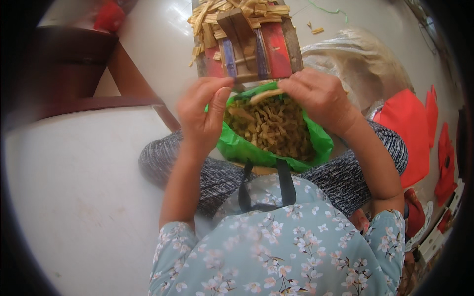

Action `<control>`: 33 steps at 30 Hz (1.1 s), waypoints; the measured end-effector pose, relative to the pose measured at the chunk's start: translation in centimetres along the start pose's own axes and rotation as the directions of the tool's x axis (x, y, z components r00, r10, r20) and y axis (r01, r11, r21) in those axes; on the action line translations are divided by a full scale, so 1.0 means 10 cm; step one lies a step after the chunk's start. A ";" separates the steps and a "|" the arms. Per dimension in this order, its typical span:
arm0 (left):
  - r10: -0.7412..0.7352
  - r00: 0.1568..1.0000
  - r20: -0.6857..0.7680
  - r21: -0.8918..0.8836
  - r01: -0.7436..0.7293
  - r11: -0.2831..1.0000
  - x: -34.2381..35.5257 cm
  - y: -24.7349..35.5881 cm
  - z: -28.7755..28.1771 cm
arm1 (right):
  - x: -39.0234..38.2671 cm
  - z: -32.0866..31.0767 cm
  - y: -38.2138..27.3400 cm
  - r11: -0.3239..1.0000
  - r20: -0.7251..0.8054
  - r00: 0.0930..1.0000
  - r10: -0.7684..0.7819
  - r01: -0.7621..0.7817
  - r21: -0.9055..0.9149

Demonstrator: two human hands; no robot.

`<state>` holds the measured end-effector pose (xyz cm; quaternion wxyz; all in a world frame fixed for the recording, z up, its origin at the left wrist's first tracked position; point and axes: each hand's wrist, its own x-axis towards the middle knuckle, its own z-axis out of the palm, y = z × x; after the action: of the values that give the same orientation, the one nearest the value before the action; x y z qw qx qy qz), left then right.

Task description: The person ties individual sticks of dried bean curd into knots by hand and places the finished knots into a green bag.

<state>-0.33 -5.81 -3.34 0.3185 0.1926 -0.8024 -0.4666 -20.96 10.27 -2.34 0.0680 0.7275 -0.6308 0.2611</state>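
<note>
My left hand [202, 111], slightly blurred, is closed near the front left corner of a wooden cutting device [276, 52] with red and blue panels and an upright wooden block [234, 27]. What its fingers hold is hidden. My right hand [318, 98] pinches a pale dried strip [264, 95] just below the device's front right edge. Dried yellowish strips [207, 15] are heaped on the device's far end. Beneath both hands, between my legs, a green plastic bag [321, 143] holds short brown pieces [271, 133].
A white surface [79, 182] lies to my left, with dark reddish furniture [69, 59] beyond it. At my right are a crumpled translucent sack [365, 64], red bags [410, 143] and several small items along the edge. A few loose pieces [317, 30] lie on the floor.
</note>
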 end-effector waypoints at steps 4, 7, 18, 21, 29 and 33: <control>-0.388 0.771 0.505 -0.404 0.608 0.684 -0.23 0.23 0.14 | 0.05 -0.22 -0.26 0.973 0.086 0.972 -0.218 0.223 -0.057; -0.415 0.698 0.583 -0.457 0.704 0.544 -0.32 0.29 0.13 | -0.05 -0.20 -0.22 0.977 0.010 0.978 -0.209 0.209 -0.038; -0.140 0.923 0.358 -0.820 0.383 0.425 -0.36 0.52 0.15 | -0.44 -0.07 -0.51 0.608 0.278 0.881 0.384 -0.468 0.642; 0.026 0.977 0.213 -0.383 0.059 0.922 -0.36 0.43 0.27 | -0.43 -0.14 -0.58 0.289 0.477 0.777 0.409 -0.607 0.741; 0.466 0.819 0.334 0.289 -0.559 0.777 -0.43 0.44 0.57 | -0.56 -0.17 -0.45 -0.243 0.770 0.544 0.334 -0.739 0.628; 0.464 0.806 0.367 0.274 -0.570 0.775 -0.46 0.46 0.58 | -0.54 -0.21 -0.46 -0.376 0.809 0.509 0.294 -0.716 0.588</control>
<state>-1.03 2.86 -2.99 0.2766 -0.0488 -0.9338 -0.2218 -17.61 16.79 -1.97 -0.6807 0.1804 -0.5133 0.4906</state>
